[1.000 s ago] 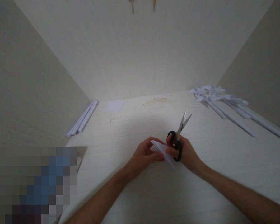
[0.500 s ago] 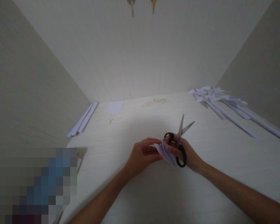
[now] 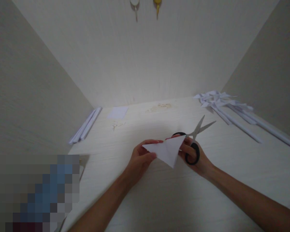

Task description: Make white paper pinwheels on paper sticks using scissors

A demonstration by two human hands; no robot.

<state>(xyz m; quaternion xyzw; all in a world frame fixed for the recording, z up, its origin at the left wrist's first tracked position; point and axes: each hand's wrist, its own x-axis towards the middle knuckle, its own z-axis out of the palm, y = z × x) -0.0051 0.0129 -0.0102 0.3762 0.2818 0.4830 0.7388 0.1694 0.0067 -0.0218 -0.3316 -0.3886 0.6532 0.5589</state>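
A folded white sheet of paper (image 3: pixel 165 149), roughly triangular, is held up between my two hands above the table. My left hand (image 3: pixel 142 156) pinches its left corner, thumb in front and fingers behind. At the paper's right side, my right hand (image 3: pixel 195 158) has its fingers partly hidden behind the sheet. That same hand carries black-handled scissors (image 3: pixel 194 133) on its fingers, blades spread and pointing up and to the right, away from the paper.
Paper pinwheels on rolled sticks (image 3: pixel 217 100) lie at the back right. Rolled paper sticks (image 3: pixel 87 125) rest at the left, beside a flat paper square (image 3: pixel 118 112). Small scraps (image 3: pixel 117 124) and thin tan bits (image 3: pixel 163 106) lie near the back wall. Two hooks (image 3: pixel 157 6) are on it.
The paper, narrow and seen nearly edge-on before, is now opened wider with its face showing. My right hand has moved right with the scissors; my left hand has shifted slightly left.
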